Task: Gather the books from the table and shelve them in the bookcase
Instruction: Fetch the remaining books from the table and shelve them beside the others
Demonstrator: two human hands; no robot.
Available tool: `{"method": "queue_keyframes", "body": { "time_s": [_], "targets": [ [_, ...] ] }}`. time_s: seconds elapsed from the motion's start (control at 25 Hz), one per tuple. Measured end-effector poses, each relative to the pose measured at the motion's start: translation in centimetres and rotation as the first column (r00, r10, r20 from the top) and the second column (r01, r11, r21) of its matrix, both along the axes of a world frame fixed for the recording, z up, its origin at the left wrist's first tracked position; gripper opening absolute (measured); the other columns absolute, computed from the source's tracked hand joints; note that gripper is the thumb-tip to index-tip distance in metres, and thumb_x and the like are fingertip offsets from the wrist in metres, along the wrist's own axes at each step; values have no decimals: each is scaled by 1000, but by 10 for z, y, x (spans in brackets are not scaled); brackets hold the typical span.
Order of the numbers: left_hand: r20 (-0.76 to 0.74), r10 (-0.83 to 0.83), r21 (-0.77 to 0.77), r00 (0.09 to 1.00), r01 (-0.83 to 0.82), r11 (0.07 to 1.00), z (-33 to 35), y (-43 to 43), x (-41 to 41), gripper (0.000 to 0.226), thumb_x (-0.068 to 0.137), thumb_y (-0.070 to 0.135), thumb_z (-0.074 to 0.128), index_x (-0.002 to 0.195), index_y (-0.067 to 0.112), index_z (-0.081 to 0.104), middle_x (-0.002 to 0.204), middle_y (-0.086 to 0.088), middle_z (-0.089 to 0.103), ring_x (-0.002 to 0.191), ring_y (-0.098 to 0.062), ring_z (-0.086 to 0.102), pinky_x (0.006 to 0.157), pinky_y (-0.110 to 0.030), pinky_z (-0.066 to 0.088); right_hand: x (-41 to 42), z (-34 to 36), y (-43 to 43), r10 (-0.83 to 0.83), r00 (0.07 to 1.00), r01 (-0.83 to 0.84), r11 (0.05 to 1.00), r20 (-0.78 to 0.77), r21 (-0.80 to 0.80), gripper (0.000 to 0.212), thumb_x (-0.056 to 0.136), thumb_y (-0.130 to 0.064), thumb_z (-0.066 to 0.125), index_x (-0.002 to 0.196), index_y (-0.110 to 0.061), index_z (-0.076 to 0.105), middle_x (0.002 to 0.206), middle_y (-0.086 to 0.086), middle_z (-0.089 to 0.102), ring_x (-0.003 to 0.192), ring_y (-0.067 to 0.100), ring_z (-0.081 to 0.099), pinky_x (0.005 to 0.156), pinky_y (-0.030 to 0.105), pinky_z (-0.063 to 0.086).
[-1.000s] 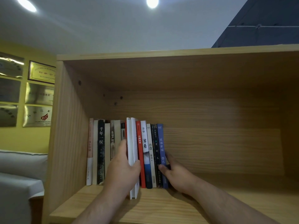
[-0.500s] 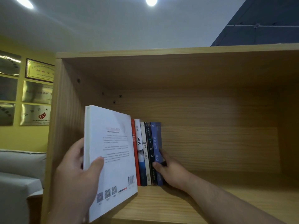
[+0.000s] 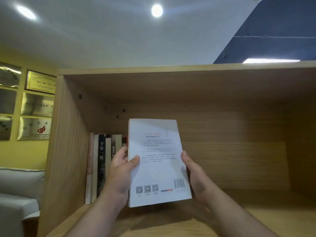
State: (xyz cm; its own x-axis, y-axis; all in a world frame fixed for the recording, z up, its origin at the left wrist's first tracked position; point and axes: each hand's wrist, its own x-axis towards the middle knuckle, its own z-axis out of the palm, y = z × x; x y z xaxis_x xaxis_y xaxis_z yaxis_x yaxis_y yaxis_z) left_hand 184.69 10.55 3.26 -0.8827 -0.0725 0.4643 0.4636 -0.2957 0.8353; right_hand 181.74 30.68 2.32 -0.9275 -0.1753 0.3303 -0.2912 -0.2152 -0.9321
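Observation:
I hold a white book [image 3: 159, 161] upright in front of the bookcase [image 3: 66, 151], its back cover with barcode and QR codes facing me. My left hand [image 3: 119, 171] grips its left edge, thumb on the cover. My right hand [image 3: 195, 173] grips its right edge. A row of books [image 3: 101, 161] stands upright at the left end of the shelf, against the side wall. The white book hides the rest of that row.
The wooden shelf board [image 3: 256, 218] stretches to the right of the white book, with the back panel [image 3: 230, 151] behind. Framed plaques [image 3: 36, 105] hang on the yellow wall at left. A grey sofa [image 3: 18, 185] sits at lower left.
My left hand pulled the white book out of the row and brought it to the middle. My right hand left the blue book at the row's end and took the white book's right edge.

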Motion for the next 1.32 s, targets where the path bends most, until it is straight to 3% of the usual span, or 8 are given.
{"method": "queue_keyframes", "body": {
  "time_s": [0.16,0.32,0.48,0.68,0.84,0.96,1.08,1.32],
  "targets": [
    [-101,53,-221,994,-74,973,8,20,-17,29,102,15,54,111,41,63,102,9,80,92,-13,77,75,-36,62,-4,9,24,-27,999,30,995,31,-92,48,75,-17,75,121,-11,60,104,19,78,81,34,78,66,49,65],
    [-224,262,-349,939,-328,878,-10,15,-30,23,102,24,53,122,29,62,111,8,71,106,-10,66,93,-36,56,-9,16,54,-215,976,200,940,-25,-276,24,85,-10,72,108,-14,67,98,18,79,82,37,77,75,58,62],
    [-356,340,-496,871,-484,721,-24,12,-30,22,99,19,58,119,29,57,105,5,58,96,-7,57,80,-22,50,-15,15,64,-432,901,392,851,-41,-349,24,89,-13,73,111,-21,70,103,11,79,93,38,74,78,60,61],
    [-364,446,-551,817,-576,604,-29,5,-40,41,95,25,62,136,24,54,127,8,47,128,-17,45,107,-40,46,-16,4,33,-603,782,606,795,-158,-35,22,94,-15,68,115,-17,62,94,-2,68,86,21,67,61,30,55],
    [-321,562,-527,762,-637,563,-30,2,-42,55,91,30,67,142,26,48,144,-3,40,139,-23,33,114,-47,39,-14,-10,-7,-525,792,595,777,-310,204,33,95,-5,60,114,-27,44,100,-7,57,98,20,59,57,16,49],
    [-362,627,-552,690,-700,453,-29,3,-44,84,84,43,73,154,31,28,159,-6,25,149,-28,17,122,-52,24,-11,-15,-20,-453,841,530,799,-295,284,34,98,-4,55,117,-25,37,100,-8,53,91,11,58,62,19,54],
    [-338,624,-688,705,-637,346,-28,0,-49,125,71,60,78,157,38,-10,167,-4,-17,154,-32,-16,122,-60,6,-8,-21,-24,-370,885,453,824,-281,341,25,99,-13,57,114,-25,41,107,1,63,92,13,67,71,30,63],
    [-325,572,-850,753,-497,172,-29,-18,-55,151,63,54,86,136,43,-46,158,-2,-41,149,-35,-28,119,-68,13,-4,-24,-11,-86,989,135,846,-117,515,52,100,-31,56,144,-42,31,128,-13,55,115,12,60,90,34,57]
  ]
}}
